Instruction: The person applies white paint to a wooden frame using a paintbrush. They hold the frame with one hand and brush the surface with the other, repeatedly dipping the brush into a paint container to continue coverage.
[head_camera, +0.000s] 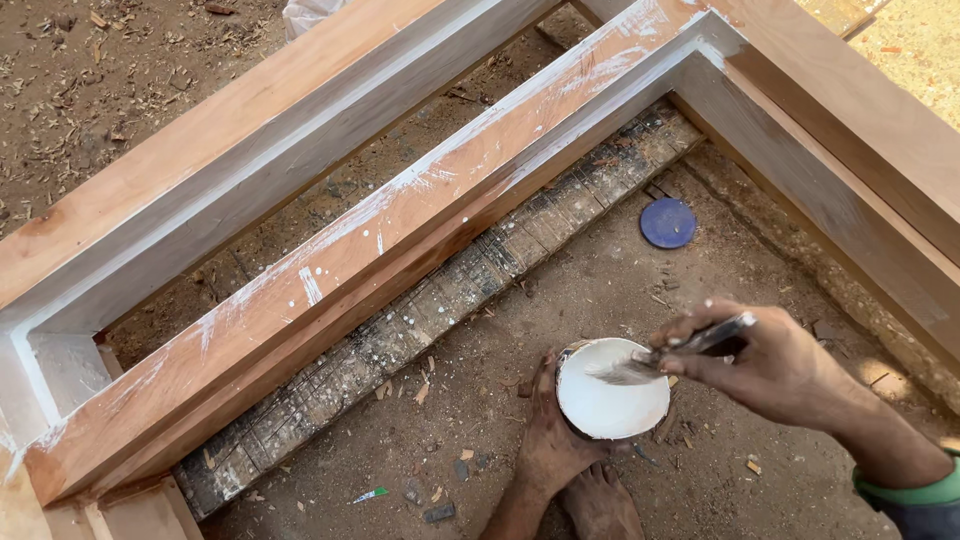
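Left hand (548, 440) fingers wrapped around a bowl of white paint (611, 389) on the dirt floor (700, 480); right hand (775, 365) fingers pinch a brush (668, 356) over it; wooden frame (400, 230) beside.

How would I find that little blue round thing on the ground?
Start at the big wooden frame smeared with white paint, and follow it to its far right corner. Just inside that corner, on the bare dirt beside the dark plank, lies the blue lid. It is the only blue, flat, round thing there; the paint can nearer the hands is white inside.
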